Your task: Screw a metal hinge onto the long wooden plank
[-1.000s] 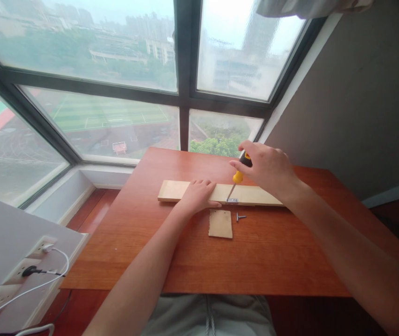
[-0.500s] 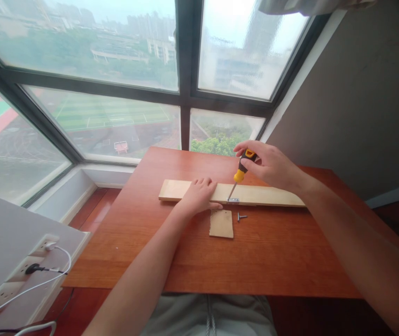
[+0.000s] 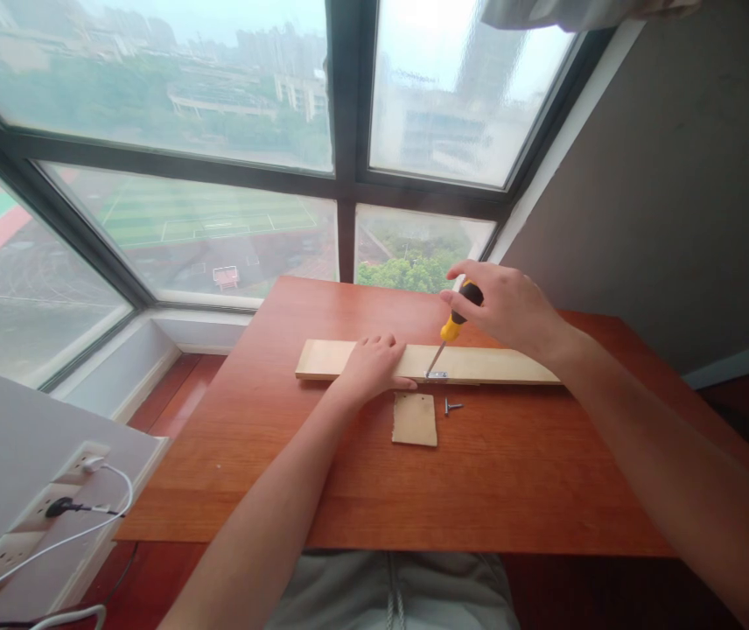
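Note:
A long pale wooden board (image 3: pixel 479 364) lies across the far half of the red-brown table (image 3: pixel 361 490). My left hand (image 3: pixel 373 367) rests flat on it, fingers spread, pressing it down. My right hand (image 3: pixel 509 308) is closed round the yellow and black handle of a screwdriver (image 3: pixel 451 329). The screwdriver's tip stands on a small metal bracket (image 3: pixel 437 375) at the board's near edge. A loose screw (image 3: pixel 451 406) lies on the table just in front of the bracket. A small square wooden piece (image 3: pixel 415 419) lies beside the screw.
A large window (image 3: pixel 217 131) stands right behind the table. A grey wall (image 3: pixel 689 175) runs along the right. At lower left a white ledge holds a power strip (image 3: pixel 52 503) with a black plug and a white cable in it.
My right hand has shifted its grip round the screwdriver handle, fingers re-wrapping as it turns. The tip stays on the bracket. My left hand and the board have not moved.

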Available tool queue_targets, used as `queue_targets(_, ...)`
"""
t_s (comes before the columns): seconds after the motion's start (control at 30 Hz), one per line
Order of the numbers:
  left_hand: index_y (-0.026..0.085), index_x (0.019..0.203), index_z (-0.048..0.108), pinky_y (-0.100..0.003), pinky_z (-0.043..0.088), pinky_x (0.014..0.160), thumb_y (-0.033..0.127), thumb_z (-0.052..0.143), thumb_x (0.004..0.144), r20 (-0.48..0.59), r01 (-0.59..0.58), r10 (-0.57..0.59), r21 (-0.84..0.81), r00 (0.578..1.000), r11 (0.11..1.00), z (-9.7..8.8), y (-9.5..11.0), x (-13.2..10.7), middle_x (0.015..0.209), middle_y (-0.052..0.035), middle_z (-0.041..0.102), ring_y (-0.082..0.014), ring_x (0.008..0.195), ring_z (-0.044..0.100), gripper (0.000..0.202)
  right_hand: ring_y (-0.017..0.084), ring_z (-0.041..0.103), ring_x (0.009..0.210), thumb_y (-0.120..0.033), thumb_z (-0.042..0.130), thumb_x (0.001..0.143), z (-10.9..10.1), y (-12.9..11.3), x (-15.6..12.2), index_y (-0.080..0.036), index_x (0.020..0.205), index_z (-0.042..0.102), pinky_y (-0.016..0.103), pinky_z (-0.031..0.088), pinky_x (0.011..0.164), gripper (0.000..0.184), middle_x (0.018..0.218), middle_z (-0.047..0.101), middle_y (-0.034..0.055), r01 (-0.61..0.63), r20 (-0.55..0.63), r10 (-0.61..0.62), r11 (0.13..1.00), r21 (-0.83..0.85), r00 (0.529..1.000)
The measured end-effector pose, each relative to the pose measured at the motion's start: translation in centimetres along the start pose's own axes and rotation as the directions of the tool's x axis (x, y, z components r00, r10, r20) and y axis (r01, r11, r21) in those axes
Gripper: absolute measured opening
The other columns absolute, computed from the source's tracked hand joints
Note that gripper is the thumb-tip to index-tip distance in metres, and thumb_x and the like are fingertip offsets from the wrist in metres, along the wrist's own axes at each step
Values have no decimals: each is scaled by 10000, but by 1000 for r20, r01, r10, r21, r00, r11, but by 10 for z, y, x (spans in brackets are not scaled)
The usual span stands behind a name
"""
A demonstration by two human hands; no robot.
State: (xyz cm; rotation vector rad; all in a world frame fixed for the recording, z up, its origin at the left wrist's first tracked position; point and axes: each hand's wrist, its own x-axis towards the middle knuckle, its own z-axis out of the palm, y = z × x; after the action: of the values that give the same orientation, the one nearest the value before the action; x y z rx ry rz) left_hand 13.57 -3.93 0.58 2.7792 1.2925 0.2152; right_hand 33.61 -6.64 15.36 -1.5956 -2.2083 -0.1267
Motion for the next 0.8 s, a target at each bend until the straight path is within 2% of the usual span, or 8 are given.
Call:
queue_targets(0.13,205,1137,601,-400,454,898,717,640,771,11,2,-2,4,1000,1000,-3,1,0,1141,-135,627,-315,1047,614,630,210,648,992,-204,553,841,-7,5,1,-203,1178,613,335,500,791,343,1156,695,67,67,106,-98,961,269,989)
queue_targets(0.23,212,1145,598,-395,455,896,695,674,758,17,1,-1,6,1000,1000,-5,1,0,1133,-128,630,-310,1037,617,624,197,662,944,-208,559,835,-12,7,2,-233,1210,600,341,522,782,378,1128,707,50,18,193,-98,924,381,976)
queue_targets(0.3,213,1145,598,-395,454,899,689,682,755,17,2,-3,6,1000,1000,-5,1,0,1131,-128,630,-309,1036,618,621,188,668,873,-244,579,844,-13,8,2,-245,1199,612,344,524,764,357,1065,723,37,-11,202,-75,919,393,976)
queue_targets(0.43,205,1150,600,-391,459,897,694,680,753,12,1,-1,3,1000,1000,-3,0,0,1132,-131,633,-308,1032,621,635,165,641,735,-315,630,853,-11,8,3,-250,1178,642,321,496,696,332,938,735,13,-3,157,-45,957,289,987)
queue_targets(0.53,205,1147,603,-388,461,894,703,675,752,7,-3,3,0,1000,1000,-2,-1,1,1127,-128,635,-307,1031,623,640,181,621,723,-398,652,858,-7,5,3,-234,1150,663,314,443,646,335,865,717,21,26,77,-34,995,96,996)
queue_targets(0.63,204,1139,605,-385,461,898,710,676,745,3,-5,5,5,1000,1000,0,-2,1,1118,-123,637,-304,1030,623,645,198,608,707,-493,640,866,-1,3,4,-238,1096,666,304,368,586,344,829,702,23,-19,3,20,996,-87,1000)
queue_targets(0.73,206,1132,605,-380,459,899,715,673,744,0,-7,7,13,1000,1000,1,-3,2,1113,-118,638,-297,1017,625,643,206,596,674,-536,602,881,4,2,3,-251,1072,650,299,313,552,346,797,692,20,-76,-22,73,984,-164,997)
queue_targets(0.8,204,1131,604,-380,460,894,715,671,745,-2,-9,9,15,1000,1000,2,-2,2,1114,-118,638,-296,1011,625,643,212,597,678,-543,577,891,4,3,2,-252,1085,638,304,318,555,354,809,691,27,-83,-17,82,983,-163,997)
